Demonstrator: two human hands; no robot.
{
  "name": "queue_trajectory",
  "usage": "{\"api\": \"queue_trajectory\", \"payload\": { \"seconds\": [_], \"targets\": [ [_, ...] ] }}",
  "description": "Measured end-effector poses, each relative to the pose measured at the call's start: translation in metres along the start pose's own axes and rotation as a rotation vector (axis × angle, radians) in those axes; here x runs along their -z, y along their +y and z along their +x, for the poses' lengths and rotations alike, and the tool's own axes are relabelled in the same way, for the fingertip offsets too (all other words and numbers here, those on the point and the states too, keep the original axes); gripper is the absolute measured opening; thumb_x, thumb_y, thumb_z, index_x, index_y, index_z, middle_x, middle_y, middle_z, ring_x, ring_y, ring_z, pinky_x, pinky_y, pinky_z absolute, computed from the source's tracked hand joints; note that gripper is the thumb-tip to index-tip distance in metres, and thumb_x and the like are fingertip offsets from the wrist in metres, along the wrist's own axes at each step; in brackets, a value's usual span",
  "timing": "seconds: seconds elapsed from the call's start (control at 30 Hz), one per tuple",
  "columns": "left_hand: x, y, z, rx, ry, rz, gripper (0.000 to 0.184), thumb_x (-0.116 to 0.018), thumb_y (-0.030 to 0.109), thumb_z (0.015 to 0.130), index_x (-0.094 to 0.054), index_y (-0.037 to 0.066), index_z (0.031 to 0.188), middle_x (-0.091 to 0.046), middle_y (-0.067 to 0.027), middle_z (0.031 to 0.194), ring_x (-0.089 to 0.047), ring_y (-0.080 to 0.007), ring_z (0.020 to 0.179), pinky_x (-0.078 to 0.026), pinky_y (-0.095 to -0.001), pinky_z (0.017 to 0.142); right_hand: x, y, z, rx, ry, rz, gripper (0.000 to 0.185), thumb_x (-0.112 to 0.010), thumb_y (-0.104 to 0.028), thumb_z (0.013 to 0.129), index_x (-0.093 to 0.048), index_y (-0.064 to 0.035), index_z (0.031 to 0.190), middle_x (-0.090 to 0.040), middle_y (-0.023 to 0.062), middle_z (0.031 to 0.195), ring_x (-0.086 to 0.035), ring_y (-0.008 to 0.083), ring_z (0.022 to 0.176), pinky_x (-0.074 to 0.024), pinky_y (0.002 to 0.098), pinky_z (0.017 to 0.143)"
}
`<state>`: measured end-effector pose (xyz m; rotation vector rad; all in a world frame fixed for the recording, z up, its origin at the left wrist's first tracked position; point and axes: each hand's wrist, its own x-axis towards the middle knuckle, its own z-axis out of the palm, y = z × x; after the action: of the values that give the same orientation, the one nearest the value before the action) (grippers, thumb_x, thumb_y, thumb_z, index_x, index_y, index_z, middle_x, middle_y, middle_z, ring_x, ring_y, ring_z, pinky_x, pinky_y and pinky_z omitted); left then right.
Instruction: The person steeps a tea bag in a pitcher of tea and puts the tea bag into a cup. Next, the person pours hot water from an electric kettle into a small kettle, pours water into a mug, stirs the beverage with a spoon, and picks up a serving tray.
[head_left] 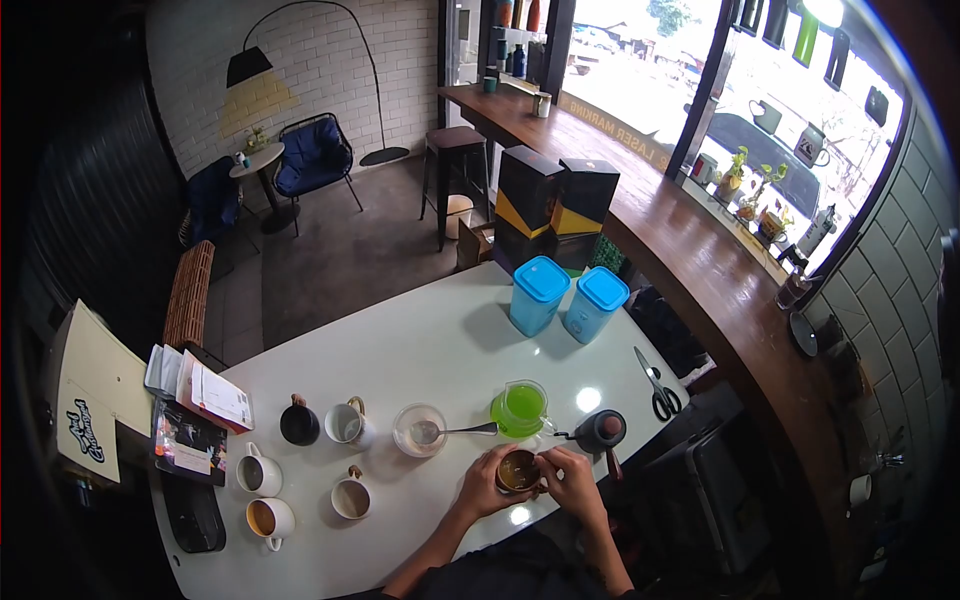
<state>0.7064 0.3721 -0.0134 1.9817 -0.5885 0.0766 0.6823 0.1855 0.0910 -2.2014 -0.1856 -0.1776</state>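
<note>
Near the front edge of the white table I hold a brown cup [518, 470], its inside facing up toward me. My left hand [486, 488] is closed around its left side. At the right side of the cup, the fingers of my right hand [570, 480] are pinched together against it; whether they grip a handle is hidden. Just beyond the cup stands a clear pitcher [520, 408] of bright green liquid. A clear bowl [415, 430] with a metal spoon [470, 431] resting in it is to the left. Right of the pitcher sits a dark hand grinder [602, 432] with a crank.
Several mugs stand on the left, among them a black mug [299, 424] and one orange inside [268, 518]. Two blue-lidded containers [540, 298] and black boxes [528, 205] are at the back. Scissors [660, 392] lie near the right edge. A box of papers [215, 395] stands far left.
</note>
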Motion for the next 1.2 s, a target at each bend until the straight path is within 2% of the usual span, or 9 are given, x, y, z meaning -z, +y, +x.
{"api": "queue_trajectory", "payload": {
  "seconds": [0.23,0.33,0.4,0.63,0.83,1.03,1.1,1.2],
  "targets": [
    [-0.001,0.003,0.001,0.019,0.005,-0.001,0.096,-0.094,0.047,0.063,-0.052,0.006,0.138,-0.064,-0.0138,0.131,-0.064,-0.0329,0.119,-0.051,-0.0449,0.103,-0.006,0.005,0.002,-0.018,0.143,0.014,0.011,-0.067,-0.005,0.094,-0.072,0.0046,0.096,-0.068,0.0164,0.08,-0.066,0.0285,0.067,-0.0505,0.0367,0.062],
    [0.0,0.003,0.001,0.01,0.003,0.021,0.096,-0.094,0.047,0.063,-0.052,0.006,0.138,-0.064,-0.0138,0.13,-0.064,-0.033,0.119,-0.051,-0.0449,0.102,-0.01,0.005,0.002,-0.007,0.124,0.078,0.011,-0.067,-0.005,0.094,-0.072,0.0043,0.096,-0.068,0.0162,0.081,-0.068,0.0293,0.069,-0.0514,0.0366,0.064],
    [0.001,0.002,0.001,0.006,0.007,0.01,0.095,-0.096,0.042,0.061,-0.053,0.006,0.138,-0.065,-0.0139,0.129,-0.064,-0.0327,0.119,-0.052,-0.0447,0.101,-0.011,0.005,0.002,0.017,0.053,0.054,0.011,-0.067,-0.006,0.094,-0.072,0.0041,0.096,-0.068,0.0165,0.081,-0.069,0.0299,0.072,-0.0521,0.0367,0.065],
    [0.001,0.002,0.001,-0.006,0.005,0.004,0.095,-0.094,0.046,0.064,-0.051,0.007,0.139,-0.064,-0.0134,0.13,-0.064,-0.0326,0.118,-0.051,-0.0448,0.103,0.001,0.003,0.001,-0.011,-0.042,0.004,0.011,-0.068,-0.006,0.094,-0.072,0.0041,0.096,-0.067,0.0169,0.08,-0.066,0.0296,0.068,-0.0498,0.037,0.062],
    [0.001,0.005,0.002,0.005,0.006,0.026,0.094,-0.094,0.045,0.064,-0.052,0.006,0.138,-0.065,-0.0126,0.128,-0.065,-0.0321,0.117,-0.051,-0.0444,0.103,0.0,0.006,0.001,0.004,0.134,0.016,0.009,-0.068,-0.003,0.093,-0.072,0.004,0.097,-0.068,0.0167,0.082,-0.066,0.0294,0.069,-0.0498,0.0366,0.062],
    [0.001,0.003,0.001,0.004,0.005,0.005,0.094,-0.094,0.046,0.064,-0.052,0.006,0.138,-0.064,-0.0129,0.129,-0.065,-0.0324,0.118,-0.051,-0.0445,0.102,-0.004,0.002,0.001,0.008,0.053,0.055,0.012,-0.068,-0.004,0.093,-0.073,0.0027,0.101,-0.069,0.017,0.084,-0.07,0.0317,0.076,-0.0531,0.0381,0.068],
    [0.001,0.002,0.001,-0.016,0.012,0.014,0.094,-0.096,0.041,0.063,-0.052,0.007,0.139,-0.065,-0.0134,0.129,-0.065,-0.0318,0.118,-0.052,-0.0439,0.102,-0.002,0.0,0.001,0.037,-0.019,0.061,0.012,-0.069,-0.005,0.092,-0.073,0.0025,0.1,-0.069,0.0171,0.085,-0.07,0.0336,0.077,-0.0535,0.0391,0.069],
    [0.0,0.003,0.001,0.01,0.008,-0.001,0.094,-0.096,0.042,0.063,-0.053,0.006,0.138,-0.065,-0.0136,0.129,-0.065,-0.0318,0.119,-0.052,-0.0438,0.102,0.001,0.005,-0.001,0.037,-0.112,0.029,0.012,-0.07,-0.005,0.091,-0.072,0.0027,0.099,-0.069,0.0173,0.085,-0.069,0.0348,0.077,-0.0532,0.0393,0.069]
  ]
}}
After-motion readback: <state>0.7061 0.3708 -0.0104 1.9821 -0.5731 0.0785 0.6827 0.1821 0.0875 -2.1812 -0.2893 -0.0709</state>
